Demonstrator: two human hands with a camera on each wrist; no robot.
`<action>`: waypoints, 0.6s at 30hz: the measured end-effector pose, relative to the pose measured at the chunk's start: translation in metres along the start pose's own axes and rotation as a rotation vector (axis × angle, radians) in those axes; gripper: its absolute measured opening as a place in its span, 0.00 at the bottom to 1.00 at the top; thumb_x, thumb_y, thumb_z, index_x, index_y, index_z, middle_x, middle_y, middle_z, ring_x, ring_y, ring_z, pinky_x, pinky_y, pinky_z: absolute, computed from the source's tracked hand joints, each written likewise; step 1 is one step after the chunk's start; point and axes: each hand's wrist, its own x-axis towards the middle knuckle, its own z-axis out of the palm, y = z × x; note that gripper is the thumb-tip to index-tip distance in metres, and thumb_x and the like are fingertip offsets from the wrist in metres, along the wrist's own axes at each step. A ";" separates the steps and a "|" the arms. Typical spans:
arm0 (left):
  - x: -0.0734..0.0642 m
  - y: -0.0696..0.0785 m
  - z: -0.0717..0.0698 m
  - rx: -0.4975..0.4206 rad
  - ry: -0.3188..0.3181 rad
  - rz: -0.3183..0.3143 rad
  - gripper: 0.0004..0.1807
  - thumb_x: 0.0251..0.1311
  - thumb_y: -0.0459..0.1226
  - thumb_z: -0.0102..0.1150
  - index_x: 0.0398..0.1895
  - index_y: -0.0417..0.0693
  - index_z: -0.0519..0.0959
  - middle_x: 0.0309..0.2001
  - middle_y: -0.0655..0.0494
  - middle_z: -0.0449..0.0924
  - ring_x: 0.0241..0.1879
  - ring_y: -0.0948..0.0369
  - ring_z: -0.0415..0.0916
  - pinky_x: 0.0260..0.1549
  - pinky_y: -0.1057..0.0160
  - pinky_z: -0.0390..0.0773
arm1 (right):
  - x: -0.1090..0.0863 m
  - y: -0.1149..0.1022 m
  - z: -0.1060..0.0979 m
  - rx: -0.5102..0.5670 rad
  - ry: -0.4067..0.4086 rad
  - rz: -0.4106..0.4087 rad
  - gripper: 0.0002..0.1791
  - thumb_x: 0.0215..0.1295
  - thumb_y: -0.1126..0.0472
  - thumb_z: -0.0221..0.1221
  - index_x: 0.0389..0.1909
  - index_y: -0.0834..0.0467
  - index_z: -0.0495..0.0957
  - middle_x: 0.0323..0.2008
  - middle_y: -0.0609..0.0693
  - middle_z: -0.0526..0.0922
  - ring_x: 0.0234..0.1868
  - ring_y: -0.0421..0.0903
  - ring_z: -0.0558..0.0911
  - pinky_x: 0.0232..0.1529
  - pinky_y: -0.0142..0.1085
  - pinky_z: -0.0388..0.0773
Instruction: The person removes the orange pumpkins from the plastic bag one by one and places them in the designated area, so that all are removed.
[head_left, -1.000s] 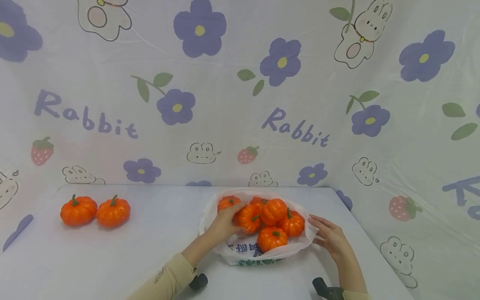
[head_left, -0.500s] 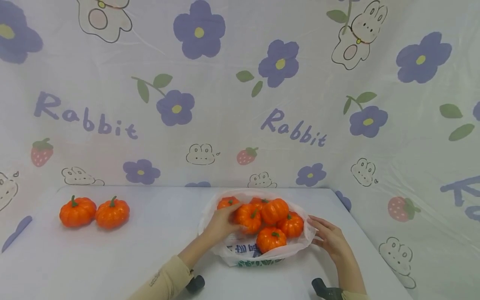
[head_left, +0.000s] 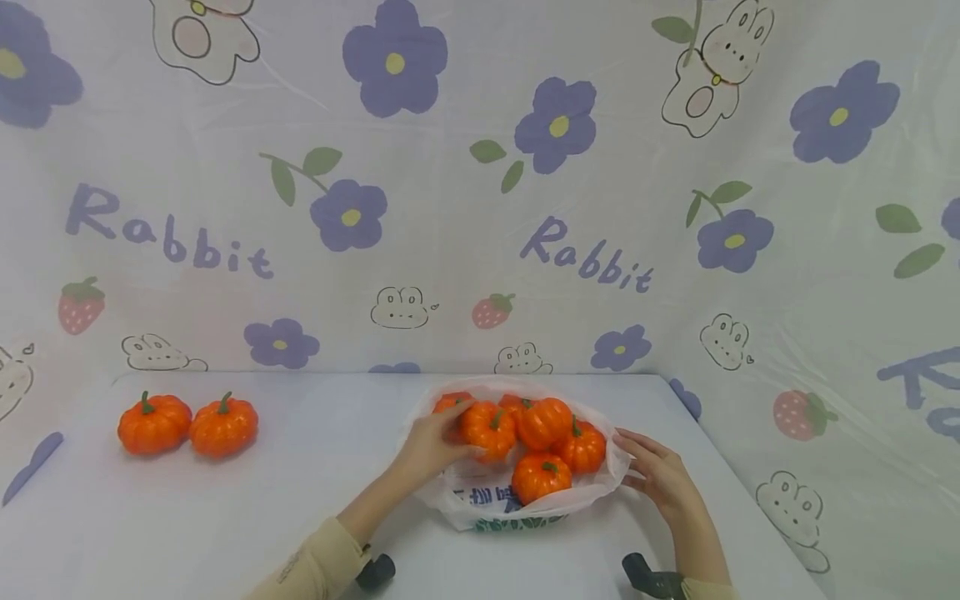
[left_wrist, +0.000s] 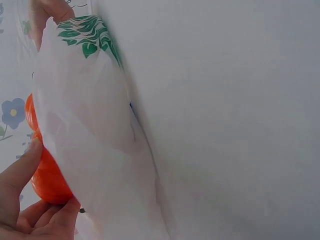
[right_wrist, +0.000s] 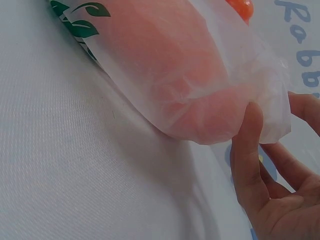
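A translucent white plastic bag [head_left: 480,502] with green leaf print lies with its mouth spread, several small orange pumpkins inside. My left hand [head_left: 429,450] grips one green-stemmed pumpkin [head_left: 489,432] at the bag's left side, fingers behind and thumb in front. The left wrist view shows that pumpkin [left_wrist: 50,177] between thumb and fingers, partly behind the bag wall. At the right rim, my right hand [head_left: 667,477] pinches the plastic, the thumb [right_wrist: 248,127] on the near side and the fingers beyond. Other pumpkins, such as one at the front [head_left: 542,478], rest against each other in the bag.
Two more pumpkins, a left one [head_left: 153,425] and a right one [head_left: 223,427], sit side by side at the table's far left. The white table [head_left: 300,500] ends at a hanging cloth [head_left: 442,208] printed with flowers and rabbits.
My left hand has shifted slightly left with the pumpkin, whose stem now points more upward. The right hand keeps its place at the bag's rim.
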 end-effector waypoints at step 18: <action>-0.013 -0.012 -0.026 -0.124 0.048 -0.074 0.42 0.53 0.38 0.71 0.72 0.53 0.64 0.72 0.51 0.66 0.70 0.51 0.67 0.63 0.53 0.73 | 0.000 0.001 0.000 0.008 0.007 0.007 0.38 0.63 0.42 0.62 0.68 0.58 0.68 0.64 0.52 0.73 0.49 0.43 0.77 0.47 0.31 0.82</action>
